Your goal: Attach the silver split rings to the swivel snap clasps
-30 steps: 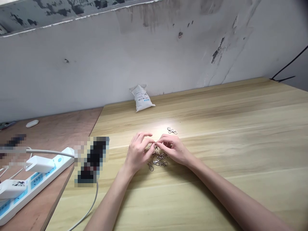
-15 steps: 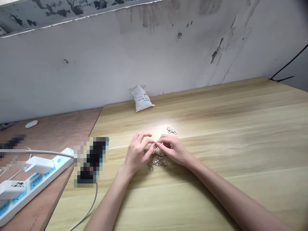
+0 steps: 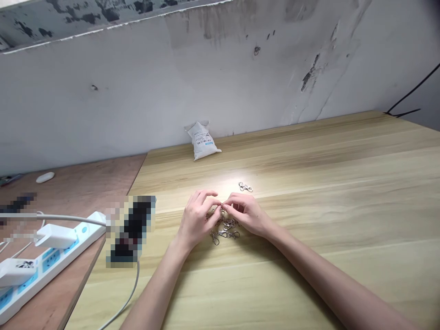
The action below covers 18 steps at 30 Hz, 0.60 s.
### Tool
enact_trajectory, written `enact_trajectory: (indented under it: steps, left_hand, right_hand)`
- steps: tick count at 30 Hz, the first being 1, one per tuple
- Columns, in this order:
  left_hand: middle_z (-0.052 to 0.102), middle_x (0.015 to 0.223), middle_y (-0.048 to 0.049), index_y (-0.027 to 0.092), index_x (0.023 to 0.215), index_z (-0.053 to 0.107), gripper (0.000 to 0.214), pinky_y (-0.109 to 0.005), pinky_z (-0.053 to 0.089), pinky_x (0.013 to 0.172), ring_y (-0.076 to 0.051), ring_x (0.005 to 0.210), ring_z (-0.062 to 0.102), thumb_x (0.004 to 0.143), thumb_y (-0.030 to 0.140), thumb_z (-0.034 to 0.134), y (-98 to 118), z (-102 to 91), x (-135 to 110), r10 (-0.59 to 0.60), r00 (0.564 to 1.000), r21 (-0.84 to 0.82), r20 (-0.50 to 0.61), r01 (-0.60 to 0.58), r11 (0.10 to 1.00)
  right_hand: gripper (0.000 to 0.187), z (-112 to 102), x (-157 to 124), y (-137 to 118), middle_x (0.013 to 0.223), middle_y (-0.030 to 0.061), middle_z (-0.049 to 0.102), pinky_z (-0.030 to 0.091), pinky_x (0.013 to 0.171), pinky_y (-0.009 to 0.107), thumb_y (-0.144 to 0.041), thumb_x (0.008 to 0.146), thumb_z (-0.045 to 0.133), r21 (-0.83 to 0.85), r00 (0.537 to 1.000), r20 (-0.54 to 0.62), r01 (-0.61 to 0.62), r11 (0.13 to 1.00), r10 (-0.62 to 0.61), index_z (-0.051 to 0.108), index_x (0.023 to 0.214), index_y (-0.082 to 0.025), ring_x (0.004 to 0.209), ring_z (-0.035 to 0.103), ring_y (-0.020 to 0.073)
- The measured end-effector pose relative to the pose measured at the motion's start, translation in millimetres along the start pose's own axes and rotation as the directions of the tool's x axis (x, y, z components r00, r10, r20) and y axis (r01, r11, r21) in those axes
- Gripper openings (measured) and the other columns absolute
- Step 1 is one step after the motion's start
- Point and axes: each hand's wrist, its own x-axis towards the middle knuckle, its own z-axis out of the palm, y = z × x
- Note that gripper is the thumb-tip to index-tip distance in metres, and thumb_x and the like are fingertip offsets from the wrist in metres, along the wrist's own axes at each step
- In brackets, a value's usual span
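My left hand (image 3: 199, 214) is closed, its thumb and forefinger pinched at a tiny metal piece just above a small pile. Fingertip to fingertip with it, my right hand (image 3: 245, 213) pinches at the same spot. The piece between them is mostly covered by the fingers, so its kind does not show. Below and between both hands lie several silver lobster clasps (image 3: 228, 223), partly hidden by the left fingers. Beyond my right hand, a separate little group of silver clasps (image 3: 245, 187) rests on the pale wooden table (image 3: 330, 183).
A white plastic packet (image 3: 203, 142) with a printed label leans by the wall. At left, a white power strip (image 3: 55, 261) with plugged-in chargers lies on a brown board. A pixelated dark object (image 3: 132, 231) with a white cable (image 3: 135, 284) sits near my left arm.
Almost nothing differs. Both hands keep their pinch in the same place, with only a very slight shift of the fingers.
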Motion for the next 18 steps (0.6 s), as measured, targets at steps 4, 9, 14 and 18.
enact_trajectory:
  steps: [4, 9, 14, 18]
  left_hand:
    - [0.063, 0.106, -0.0053, 0.021, 0.097, 0.062, 0.012, -0.035, 0.048, 0.085, -0.021, 0.1, 0.058, 0.088, 0.017, 0.056, -1.8, 3.6, -0.9, -0.04, 0.995, -0.029, 0.091, 0.043, 0.999]
    - [0.064, 0.097, -0.0043, 0.021, 0.094, 0.061, 0.013, -0.033, 0.048, 0.079, -0.02, 0.091, 0.059, 0.087, 0.013, 0.054, 1.6, 9.2, -1.4, -0.032, 0.973, -0.03, 0.229, 0.04, 0.999]
    - [0.064, 0.098, -0.0044, 0.021, 0.094, 0.062, 0.013, -0.033, 0.048, 0.079, -0.021, 0.091, 0.059, 0.087, 0.014, 0.054, 4.0, 9.4, -1.1, -0.038, 0.967, -0.041, 0.252, 0.05, 0.998]
    - [0.065, 0.098, -0.0041, 0.021, 0.093, 0.062, 0.012, -0.034, 0.048, 0.08, -0.021, 0.092, 0.059, 0.086, 0.015, 0.055, 2.8, 8.5, -1.5, -0.033, 0.973, -0.023, 0.228, 0.039, 0.999]
  right_hand:
    - [0.018, 0.0, -0.4, 0.1, 0.078, 0.0013, 0.061, 0.04, 0.058, 0.024, -0.025, 0.094, 0.055, -0.028, 0.999, 0.024, -0.028, 0.999, 0.029, 0.07, 0.087, -0.019, 0.063, 0.052, 0.0108]
    - [0.019, 1.4, -2.2, -3.3, 0.072, -0.0004, 0.056, 0.036, 0.056, 0.022, -0.021, 0.092, 0.056, -0.12, 0.996, 0.087, -0.008, 0.993, 0.019, 0.067, 0.077, -0.017, 0.061, 0.048, 0.01]
    - [0.015, 1.7, -3.1, -4.9, 0.071, -0.0019, 0.056, 0.035, 0.058, 0.022, -0.017, 0.09, 0.056, -0.172, 0.993, 0.118, 0.016, 0.985, 0.005, 0.063, 0.077, -0.018, 0.062, 0.048, 0.0095]
    - [0.012, 1.6, -3.8, -3.8, 0.071, -0.0021, 0.058, 0.035, 0.058, 0.022, -0.017, 0.09, 0.056, -0.171, 0.993, 0.115, 0.021, 0.985, -0.001, 0.064, 0.081, -0.018, 0.062, 0.049, 0.0095]
